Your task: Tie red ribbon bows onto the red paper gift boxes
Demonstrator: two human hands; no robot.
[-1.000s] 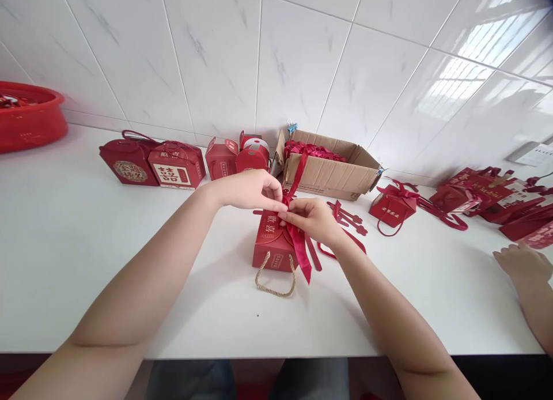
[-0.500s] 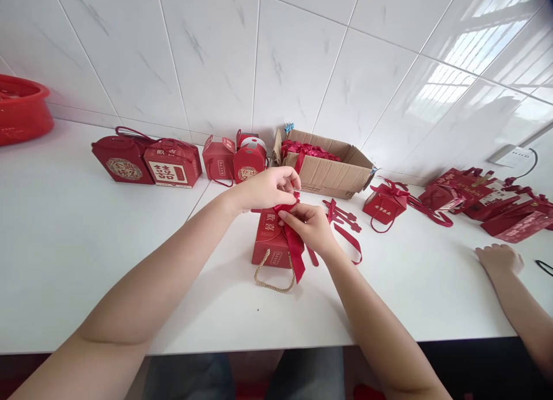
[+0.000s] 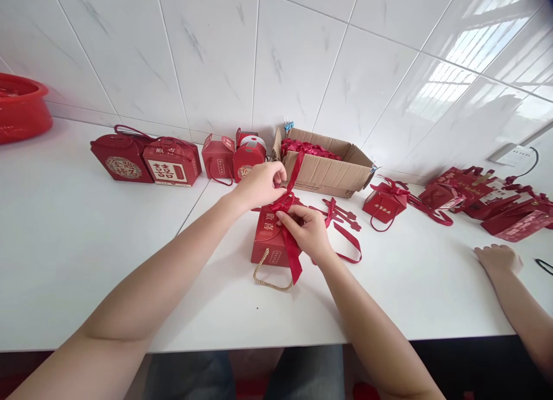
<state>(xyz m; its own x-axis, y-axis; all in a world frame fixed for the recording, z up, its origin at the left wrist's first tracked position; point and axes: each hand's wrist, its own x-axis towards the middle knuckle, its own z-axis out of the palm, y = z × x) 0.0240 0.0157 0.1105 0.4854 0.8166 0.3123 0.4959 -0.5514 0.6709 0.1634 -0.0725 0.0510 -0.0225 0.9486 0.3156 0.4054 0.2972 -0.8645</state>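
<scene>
In front of me a red gift box (image 3: pixel 268 241) with gold characters rests on the white table, a twisted rope handle (image 3: pixel 272 286) hanging at its near side. Red ribbon (image 3: pixel 292 256) forms a bow on its top, and one tail drapes down the near face. My left hand (image 3: pixel 265 184) is closed at the bow's far side, its fingertips pinching ribbon. At the bow's right, my right hand (image 3: pixel 309 230) pinches the ribbon between thumb and fingers against the box top. Parts of the knot are hidden by my fingers.
Behind stands a cardboard box (image 3: pixel 330 175) holding red ribbon. Flat red flower-ended strips (image 3: pixel 345 215) lie to the right. Finished-looking red boxes (image 3: pixel 170 163) line the left back; a bowed small box (image 3: pixel 384 207) stands right. Another person's hand (image 3: pixel 499 259) rests at the far right.
My left hand has moved slightly left and down, its fingers drawing away from the bow. The bow shows more clearly. My right hand has stayed almost in place.
</scene>
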